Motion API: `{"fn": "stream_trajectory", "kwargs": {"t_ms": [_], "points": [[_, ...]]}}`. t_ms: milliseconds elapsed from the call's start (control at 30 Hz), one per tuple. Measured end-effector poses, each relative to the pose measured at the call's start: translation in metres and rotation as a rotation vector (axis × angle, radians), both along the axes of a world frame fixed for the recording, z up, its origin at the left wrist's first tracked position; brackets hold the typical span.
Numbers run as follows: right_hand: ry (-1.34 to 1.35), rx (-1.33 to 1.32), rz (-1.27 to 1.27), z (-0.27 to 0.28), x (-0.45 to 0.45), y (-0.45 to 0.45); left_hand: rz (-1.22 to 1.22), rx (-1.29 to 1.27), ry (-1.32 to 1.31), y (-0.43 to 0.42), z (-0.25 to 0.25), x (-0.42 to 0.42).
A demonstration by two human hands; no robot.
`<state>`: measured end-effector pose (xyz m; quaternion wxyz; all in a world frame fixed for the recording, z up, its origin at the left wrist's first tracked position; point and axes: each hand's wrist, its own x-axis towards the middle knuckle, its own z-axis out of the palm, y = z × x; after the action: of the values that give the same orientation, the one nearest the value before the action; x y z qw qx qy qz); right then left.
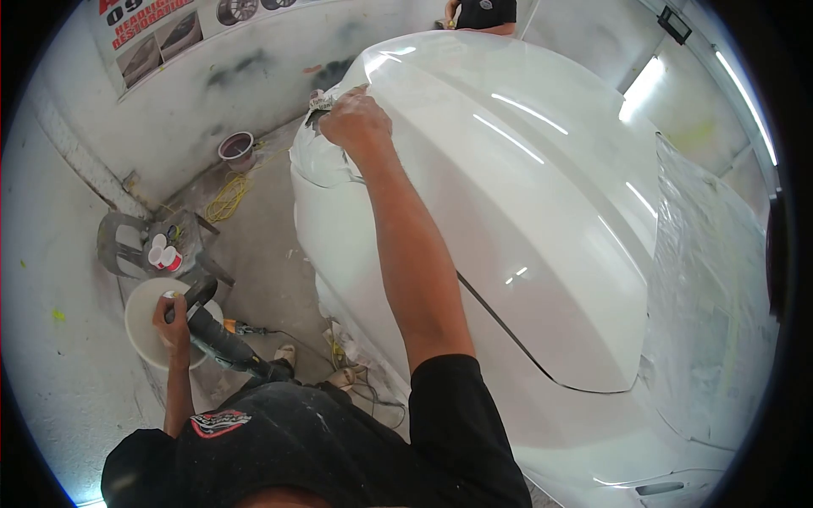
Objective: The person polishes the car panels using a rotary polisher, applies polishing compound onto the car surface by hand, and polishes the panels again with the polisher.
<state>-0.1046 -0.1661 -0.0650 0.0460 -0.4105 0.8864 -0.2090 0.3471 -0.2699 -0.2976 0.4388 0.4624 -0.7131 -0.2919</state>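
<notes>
My right hand [357,120] is at the front corner of a white car body [525,203], its fingers curled down beside crumpled masking paper [322,100]; whatever lies under them is hidden. At the lower left, my left hand [174,323] is closed round part of a black power tool [222,340], with a small white piece showing by the fingertips. The tool hangs over the side of a round, pale bucket [144,326]. White covering [323,161] wraps the car's corner below my right hand.
Left of the car, a dark chair [123,245] holds small cups [172,258]. Yellow cord [227,199] and a dark bucket [237,151] lie beyond. Cables [373,394] run near my feet. Another person [487,13] stands behind the car. Plastic sheeting [703,254] hangs right.
</notes>
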Motion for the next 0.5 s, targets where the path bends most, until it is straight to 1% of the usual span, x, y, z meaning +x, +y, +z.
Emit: {"fn": "stream_trajectory", "kwargs": {"t_ms": [33,100,133,200,233,300,367,400,467,500], "points": [[0.002,0.006,0.023,-0.001,-0.001,0.003,-0.003,0.008,-0.004,0.004,0.002,-0.003],[-0.059,-0.024,-0.010,0.001,0.002,0.004,-0.006,0.024,-0.014,0.012,0.011,-0.010],[-0.089,-0.039,-0.026,0.000,0.004,0.003,-0.012,-0.037,-0.037,0.014,0.011,-0.010],[-0.029,-0.136,0.077,-0.012,-0.003,-0.008,-0.041,-0.161,-0.084,0.012,0.012,-0.014],[0.003,-0.182,0.095,-0.020,-0.011,-0.007,-0.032,-0.136,-0.076,0.006,0.008,-0.016],[-0.013,-0.069,0.140,-0.005,-0.006,0.013,-0.050,-0.075,-0.071,-0.005,-0.012,-0.006],[-0.035,-0.100,0.066,-0.005,-0.007,0.007,-0.076,-0.008,-0.040,-0.013,-0.020,-0.010],[-0.045,-0.097,0.070,-0.003,-0.006,0.009,-0.065,0.021,-0.026,-0.016,-0.021,-0.006],[-0.061,-0.093,0.091,0.000,0.001,0.013,-0.077,-0.029,-0.042,-0.023,-0.031,0.001],[-0.039,-0.133,0.054,-0.007,0.002,0.001,-0.094,-0.050,-0.053,-0.029,-0.033,-0.002]]}}
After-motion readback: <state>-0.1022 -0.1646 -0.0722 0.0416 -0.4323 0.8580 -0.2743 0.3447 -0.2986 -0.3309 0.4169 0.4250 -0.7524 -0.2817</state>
